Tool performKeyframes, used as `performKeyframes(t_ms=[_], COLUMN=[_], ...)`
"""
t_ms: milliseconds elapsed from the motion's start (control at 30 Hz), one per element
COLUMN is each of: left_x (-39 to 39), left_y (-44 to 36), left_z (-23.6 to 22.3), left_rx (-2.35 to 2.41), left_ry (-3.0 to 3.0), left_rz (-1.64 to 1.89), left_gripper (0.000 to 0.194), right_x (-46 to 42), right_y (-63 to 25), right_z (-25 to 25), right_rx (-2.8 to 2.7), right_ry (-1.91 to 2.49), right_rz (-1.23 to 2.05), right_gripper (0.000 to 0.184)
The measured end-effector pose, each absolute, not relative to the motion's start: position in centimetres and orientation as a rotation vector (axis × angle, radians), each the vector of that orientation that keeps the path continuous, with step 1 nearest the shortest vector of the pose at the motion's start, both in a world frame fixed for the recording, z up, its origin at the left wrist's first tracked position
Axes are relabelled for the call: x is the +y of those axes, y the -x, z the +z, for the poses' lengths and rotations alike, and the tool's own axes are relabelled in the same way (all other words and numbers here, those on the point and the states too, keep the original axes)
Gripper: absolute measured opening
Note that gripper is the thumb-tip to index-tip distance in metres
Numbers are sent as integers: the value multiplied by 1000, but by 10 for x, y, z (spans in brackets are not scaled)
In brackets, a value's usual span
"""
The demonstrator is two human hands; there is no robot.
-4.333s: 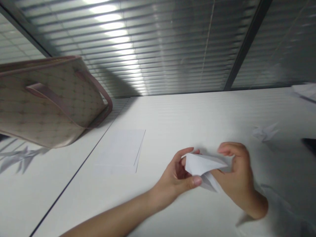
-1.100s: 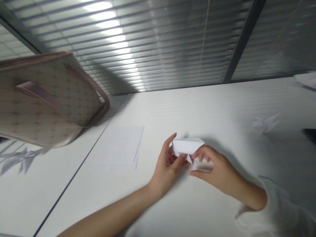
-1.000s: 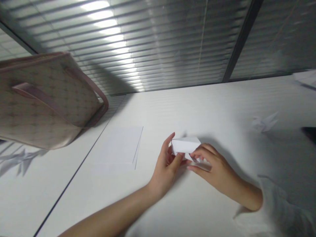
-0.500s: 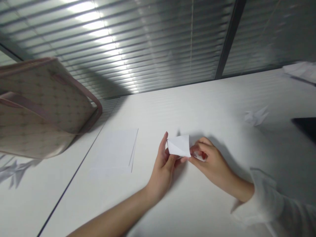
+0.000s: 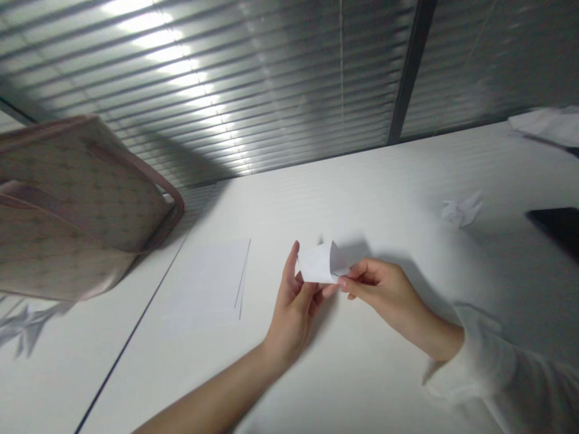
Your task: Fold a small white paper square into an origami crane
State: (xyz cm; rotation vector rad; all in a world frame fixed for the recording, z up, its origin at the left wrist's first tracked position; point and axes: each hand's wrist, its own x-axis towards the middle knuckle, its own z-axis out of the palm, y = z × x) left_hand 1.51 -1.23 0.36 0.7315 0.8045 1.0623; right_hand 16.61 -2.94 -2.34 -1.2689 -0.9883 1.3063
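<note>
Pinkish patterned bag [image 5: 85,223], far left, on the white tabletop [image 5: 362,380]. White paper sheets [image 5: 205,280], stacked flat. Left hand [image 5: 292,301]: grip clamped on the left part of a folded paper piece [image 5: 315,263], held between both hands over the tabletop. Piece, by my reckoning: very light, springy, easily creased; best taken by its edges. Right hand [image 5: 384,286]: thumb and fingers pinching its near right edge. Farther right, one small paper figure [image 5: 462,211].

White paper [image 5: 315,263] (pink-trimmed, patterned bag [image 5: 81,202])
</note>
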Motion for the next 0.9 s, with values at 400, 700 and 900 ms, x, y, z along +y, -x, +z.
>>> performKeyframes(t_ms=[400, 700, 900], left_x=[-9, -11, -8], left_y=[-16, -18, -14], left_z=[2, 3, -1], left_rx=[841, 951, 979], left_ry=[-705, -819, -868], left_rz=[1079, 1046, 1041], left_gripper=[77, 91, 94], right_x=[-27, -26, -28], right_y=[-168, -171, -189], right_z=[-13, -12, -9], right_rx=[-772, -807, -1023], right_ry=[1236, 1216, 1190], right_rz=[1431, 1529, 1758], right_gripper=[31, 36, 36])
